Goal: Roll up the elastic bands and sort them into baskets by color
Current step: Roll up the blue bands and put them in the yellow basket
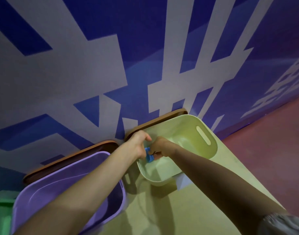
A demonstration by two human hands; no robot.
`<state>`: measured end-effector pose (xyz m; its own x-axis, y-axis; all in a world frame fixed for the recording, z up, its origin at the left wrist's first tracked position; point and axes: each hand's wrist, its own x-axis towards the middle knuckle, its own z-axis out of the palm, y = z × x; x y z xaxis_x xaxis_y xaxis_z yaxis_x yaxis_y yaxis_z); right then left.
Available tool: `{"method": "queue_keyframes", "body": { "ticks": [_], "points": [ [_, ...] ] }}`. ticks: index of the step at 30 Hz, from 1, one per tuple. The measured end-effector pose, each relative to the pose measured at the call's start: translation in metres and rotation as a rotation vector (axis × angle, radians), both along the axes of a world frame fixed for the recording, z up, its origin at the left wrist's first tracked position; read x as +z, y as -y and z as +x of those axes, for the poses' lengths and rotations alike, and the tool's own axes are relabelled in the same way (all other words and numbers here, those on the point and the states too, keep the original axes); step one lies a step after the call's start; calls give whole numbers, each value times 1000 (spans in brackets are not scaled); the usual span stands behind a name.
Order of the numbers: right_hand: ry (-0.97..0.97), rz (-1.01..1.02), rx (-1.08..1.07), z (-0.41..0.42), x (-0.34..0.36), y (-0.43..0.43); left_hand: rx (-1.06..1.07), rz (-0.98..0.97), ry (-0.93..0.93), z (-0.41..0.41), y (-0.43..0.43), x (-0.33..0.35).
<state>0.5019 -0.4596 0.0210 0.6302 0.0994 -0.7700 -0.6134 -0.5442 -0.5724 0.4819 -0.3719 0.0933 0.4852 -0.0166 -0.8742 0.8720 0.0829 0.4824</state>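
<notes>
Against a wall (94, 65) painted in big blue and pale blocks stands a pale table (162, 209), with a reddish floor (272, 141) to its right. On the table's left, near side sits a purple basket (32, 200). Its inside is mostly hidden by the person's left forearm. Farther off and to the right is a pale green basket (187, 133) with a slot handle (203, 135) in its right wall. A brown board (162, 118) shows behind the pale basket and another (74, 154) behind the purple one. Something green (1, 214) shows at the near left edge.

Over the pale basket's left rim, the left hand (139, 146) and right hand (159, 147) meet. Both have their fingers curled round a blue elastic band (148, 155) bunched between them.
</notes>
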Motion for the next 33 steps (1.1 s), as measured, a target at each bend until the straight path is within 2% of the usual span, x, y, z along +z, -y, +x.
{"method": "queue_keyframes", "body": {
  "ticks": [9, 15, 22, 28, 33],
  "points": [
    [6, -11, -24, 2, -14, -11, 26, -12, -13, -2, -5, -4],
    [71, -97, 88, 7, -11, -11, 29, -18, -12, -3, -5, -9],
    [-9, -73, 44, 9, 7, 3, 30, -33, -37, -3, -5, -8],
    [71, -13, -58, -3, 50, 13, 104, -131, -9, -15, -14, 11],
    [203, 188, -149, -45, 118, 14, 103, -216, 168, -57, -37, 60]
  ]
}}
